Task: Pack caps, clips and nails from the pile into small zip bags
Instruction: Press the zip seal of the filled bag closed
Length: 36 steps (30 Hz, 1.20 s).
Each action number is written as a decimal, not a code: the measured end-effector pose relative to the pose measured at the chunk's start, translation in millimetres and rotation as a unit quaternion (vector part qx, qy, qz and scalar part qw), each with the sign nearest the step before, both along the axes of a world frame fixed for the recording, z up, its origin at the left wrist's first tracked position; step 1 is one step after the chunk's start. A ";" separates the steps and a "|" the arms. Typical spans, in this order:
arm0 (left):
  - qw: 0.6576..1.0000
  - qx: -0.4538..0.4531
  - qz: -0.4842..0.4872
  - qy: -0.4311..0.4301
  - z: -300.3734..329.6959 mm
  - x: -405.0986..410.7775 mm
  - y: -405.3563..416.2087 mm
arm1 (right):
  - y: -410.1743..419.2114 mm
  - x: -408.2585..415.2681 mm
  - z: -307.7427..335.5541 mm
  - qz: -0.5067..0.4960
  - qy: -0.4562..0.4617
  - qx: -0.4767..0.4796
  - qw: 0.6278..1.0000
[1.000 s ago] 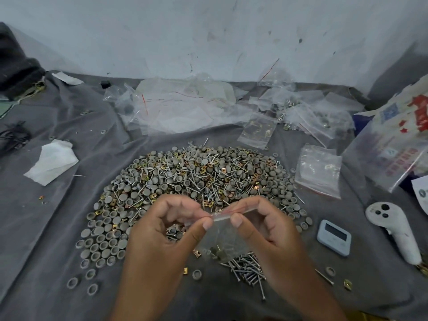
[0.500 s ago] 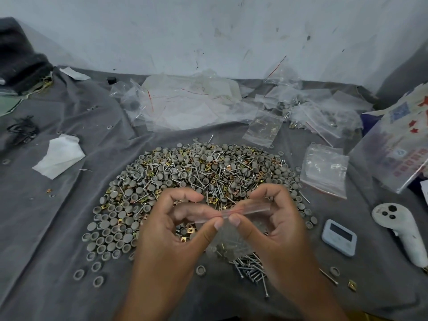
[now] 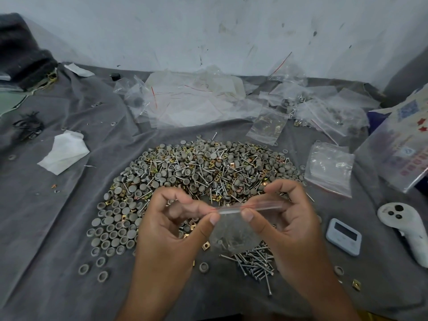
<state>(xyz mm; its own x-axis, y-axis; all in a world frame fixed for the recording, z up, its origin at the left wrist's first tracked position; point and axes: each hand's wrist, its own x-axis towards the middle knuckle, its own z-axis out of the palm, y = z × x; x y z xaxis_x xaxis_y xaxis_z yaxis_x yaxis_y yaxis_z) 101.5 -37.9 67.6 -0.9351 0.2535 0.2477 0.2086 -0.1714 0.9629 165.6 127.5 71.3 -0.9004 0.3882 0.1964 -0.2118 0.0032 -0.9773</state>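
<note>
A wide pile (image 3: 199, 172) of grey caps, brass clips and steel nails lies on the grey cloth. In front of it I hold a small clear zip bag (image 3: 234, 235) with a few parts inside. My left hand (image 3: 171, 228) pinches the left end of its red-lined zip strip between thumb and fingers. My right hand (image 3: 287, 223) pinches the strip further right, thumb in front. A loose heap of nails (image 3: 254, 262) lies under the bag.
Empty zip bags (image 3: 190, 100) are heaped at the back, filled ones (image 3: 324, 107) at back right, and one stack (image 3: 328, 167) at the right. A white timer (image 3: 344, 236), a white controller (image 3: 407, 225) and a white tissue (image 3: 64, 151) also lie on the cloth.
The bag and both hands have risen slightly and the view has shifted. The thumbs keep pinching along the zip strip, now a little further apart.
</note>
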 end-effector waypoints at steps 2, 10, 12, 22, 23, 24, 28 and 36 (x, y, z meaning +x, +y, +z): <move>1.000 -0.006 0.003 0.006 -0.1 -0.6 -0.6 | 0.6 0.1 -0.8 0.007 -0.004 -0.002 1.000; 1.000 0.003 -0.023 0.010 6.6 3.2 1.9 | -1.1 -2.9 4.3 0.012 0.018 -0.005 1.000; 0.999 -0.016 -0.024 0.022 5.8 4.5 2.9 | -3.3 -2.6 4.9 0.018 0.020 -0.010 1.000; 0.998 -0.033 -0.008 0.045 -1.9 1.8 1.3 | -1.7 -1.7 2.2 0.011 -0.004 0.031 0.999; 0.998 -0.034 -0.015 0.047 -2.4 1.9 1.2 | -1.8 -1.0 1.7 0.008 -0.001 0.035 0.999; 0.998 -0.033 -0.024 0.048 -3.1 2.1 1.1 | -2.1 -0.3 1.1 0.006 0.001 0.037 0.999; 0.998 -0.034 -0.046 0.031 -2.1 4.2 3.4 | -5.6 1.8 2.0 0.012 0.010 0.036 0.999; 0.998 -0.025 -0.060 0.005 2.1 6.5 2.7 | -3.1 2.4 3.9 0.031 0.002 0.012 0.999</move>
<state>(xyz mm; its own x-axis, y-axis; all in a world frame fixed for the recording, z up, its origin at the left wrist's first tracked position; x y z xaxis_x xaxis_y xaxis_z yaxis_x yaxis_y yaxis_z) 108.0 -35.2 69.7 -0.8950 0.3756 0.2405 0.1989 -0.1466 0.9690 168.0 124.4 75.2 -0.9218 0.3274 0.2077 -0.2153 0.0131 -0.9765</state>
